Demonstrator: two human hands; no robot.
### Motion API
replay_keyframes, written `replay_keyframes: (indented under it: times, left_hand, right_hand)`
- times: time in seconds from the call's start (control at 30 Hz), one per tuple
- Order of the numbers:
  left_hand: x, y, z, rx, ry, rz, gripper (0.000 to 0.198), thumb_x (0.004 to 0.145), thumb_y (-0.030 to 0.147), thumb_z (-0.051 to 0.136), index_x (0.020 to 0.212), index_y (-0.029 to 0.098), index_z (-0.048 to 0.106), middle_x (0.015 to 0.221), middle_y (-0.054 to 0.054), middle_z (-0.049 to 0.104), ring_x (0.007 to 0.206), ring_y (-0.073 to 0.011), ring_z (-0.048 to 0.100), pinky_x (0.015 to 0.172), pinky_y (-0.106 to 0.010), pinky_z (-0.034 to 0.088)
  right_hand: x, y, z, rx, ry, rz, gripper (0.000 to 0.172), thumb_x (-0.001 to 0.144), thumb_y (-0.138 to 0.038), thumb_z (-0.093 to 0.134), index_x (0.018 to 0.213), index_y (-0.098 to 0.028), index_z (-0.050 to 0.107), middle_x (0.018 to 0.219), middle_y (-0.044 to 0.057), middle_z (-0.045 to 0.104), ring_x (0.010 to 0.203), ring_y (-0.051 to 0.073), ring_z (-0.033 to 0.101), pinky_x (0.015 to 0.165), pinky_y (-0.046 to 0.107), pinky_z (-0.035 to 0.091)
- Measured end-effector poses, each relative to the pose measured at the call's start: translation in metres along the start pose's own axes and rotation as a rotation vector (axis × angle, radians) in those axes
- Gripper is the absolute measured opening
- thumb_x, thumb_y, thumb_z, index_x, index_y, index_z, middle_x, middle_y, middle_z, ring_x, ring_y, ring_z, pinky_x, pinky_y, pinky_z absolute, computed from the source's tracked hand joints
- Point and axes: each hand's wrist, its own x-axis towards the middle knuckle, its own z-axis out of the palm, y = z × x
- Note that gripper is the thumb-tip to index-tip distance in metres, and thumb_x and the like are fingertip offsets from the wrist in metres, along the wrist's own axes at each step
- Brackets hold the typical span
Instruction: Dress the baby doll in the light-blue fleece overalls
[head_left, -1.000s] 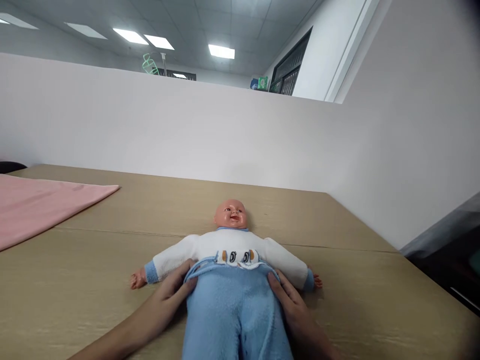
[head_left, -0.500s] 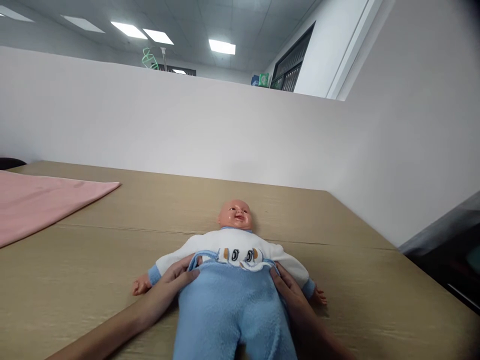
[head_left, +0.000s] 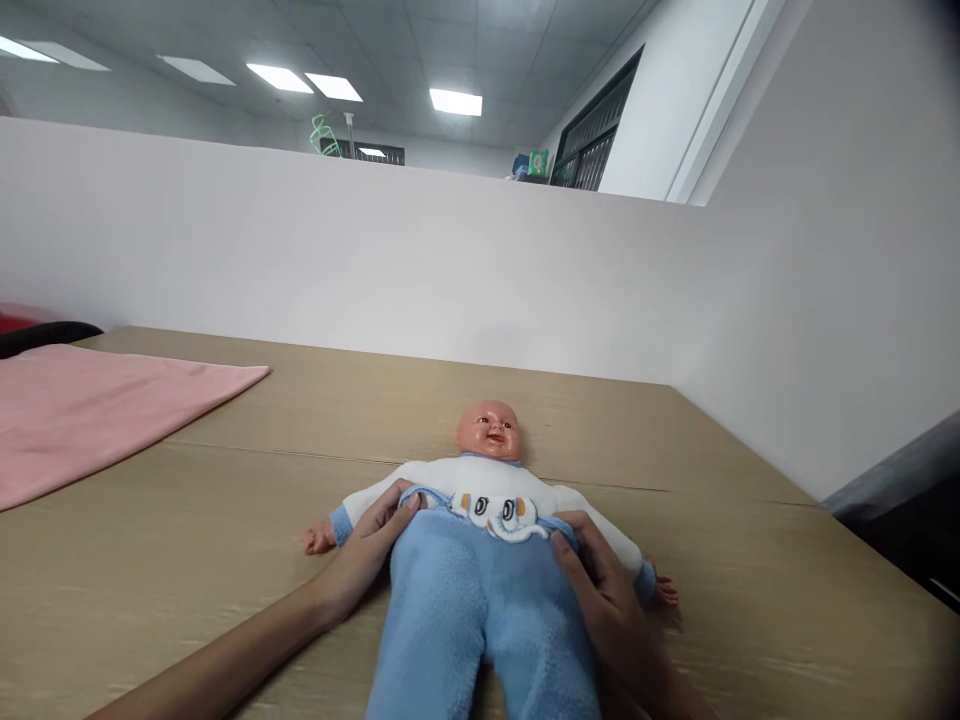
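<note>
A baby doll point(head_left: 489, 430) lies on its back on the table, head away from me, arms spread to both sides. It wears a white top point(head_left: 450, 471) with blue cuffs and blue fleece pants point(head_left: 480, 580) whose white bib front carries an embroidered animal face. My left hand point(head_left: 382, 530) pinches the waist edge of the pants at the left side. At the right side, my right hand point(head_left: 600, 575) grips the same edge between thumb and fingers. Below the knees, the pants run out of view.
A pink cloth point(head_left: 112, 405) lies flat on the wooden table point(head_left: 225, 530) at the left. A low white partition point(head_left: 375, 260) stands behind the table, with a wall at the right. A black curved edge, perhaps a chair point(head_left: 52, 335), shows at the far left.
My hands have pulled the waist edge of the pants slightly up the doll's body, and my right-hand fingers now show above it. The view has shifted a little to the left.
</note>
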Motion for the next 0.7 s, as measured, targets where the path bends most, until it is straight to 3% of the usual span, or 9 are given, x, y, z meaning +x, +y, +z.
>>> replay_keyframes:
  times: [0.17,0.27,0.33,0.43,0.53,0.6,0.7]
  left_hand:
    - [-0.004,0.005,0.000,0.259,0.075,0.094,0.037,0.105,0.056,0.059,0.111,0.021,0.069,0.100,0.000,0.067,0.092,-0.0194,0.057,0.085,-0.029,0.045]
    - [-0.011,0.007,0.005,0.333,0.104,0.155,0.033,0.107,0.053,0.055,0.105,0.022,0.066,0.099,-0.001,0.065,0.097,-0.0220,0.057,0.089,-0.030,0.044]
    - [-0.016,0.007,0.010,0.310,0.139,0.199,0.030,0.108,0.051,0.055,0.103,0.023,0.063,0.099,-0.001,0.062,0.100,-0.0226,0.057,0.092,-0.031,0.044]
    - [-0.022,0.005,0.016,0.311,0.239,0.271,0.026,0.107,0.049,0.056,0.105,0.024,0.060,0.101,-0.002,0.060,0.101,-0.0232,0.057,0.094,-0.033,0.044]
    - [-0.026,0.002,0.018,0.401,0.330,0.364,0.024,0.106,0.047,0.059,0.103,0.024,0.062,0.099,-0.003,0.060,0.098,-0.0234,0.055,0.094,-0.033,0.043]
    - [-0.028,-0.001,0.018,0.378,0.339,0.380,0.023,0.106,0.046,0.059,0.104,0.024,0.063,0.098,-0.002,0.061,0.097,-0.0227,0.055,0.093,-0.033,0.044]
    - [-0.027,-0.005,0.017,0.281,0.306,0.319,0.023,0.108,0.047,0.057,0.110,0.025,0.062,0.103,-0.003,0.066,0.101,-0.0224,0.060,0.094,-0.032,0.047]
  right_hand:
    - [0.016,0.005,0.002,-0.162,0.147,0.013,0.034,0.102,-0.056,0.058,0.104,-0.023,0.068,0.101,0.006,0.074,0.097,0.026,0.067,0.091,0.039,0.055]
    - [0.021,-0.003,0.006,-0.367,0.213,-0.109,0.029,0.101,-0.046,0.058,0.117,-0.023,0.068,0.116,0.010,0.073,0.109,0.030,0.065,0.102,0.049,0.051]
    - [0.028,-0.024,0.014,-0.445,0.193,-0.238,0.029,0.103,-0.038,0.054,0.126,-0.023,0.065,0.125,0.012,0.070,0.117,0.032,0.062,0.106,0.052,0.049]
    - [0.052,-0.066,0.038,-0.479,-0.016,-0.433,0.022,0.105,-0.025,0.051,0.119,-0.024,0.068,0.124,0.012,0.071,0.122,0.030,0.062,0.108,0.049,0.048]
    - [0.092,-0.096,0.074,-0.530,-0.336,-0.526,0.017,0.105,-0.020,0.056,0.110,-0.022,0.073,0.113,0.009,0.078,0.114,0.027,0.068,0.107,0.046,0.049]
    - [0.121,-0.102,0.102,-0.613,-0.607,-0.588,0.017,0.101,-0.018,0.065,0.116,-0.018,0.075,0.123,0.012,0.078,0.119,0.028,0.069,0.106,0.044,0.051]
    - [0.156,-0.095,0.138,-0.689,-1.035,-0.701,0.038,0.091,-0.011,0.074,0.128,-0.020,0.073,0.130,0.011,0.079,0.117,0.026,0.072,0.096,0.037,0.055]
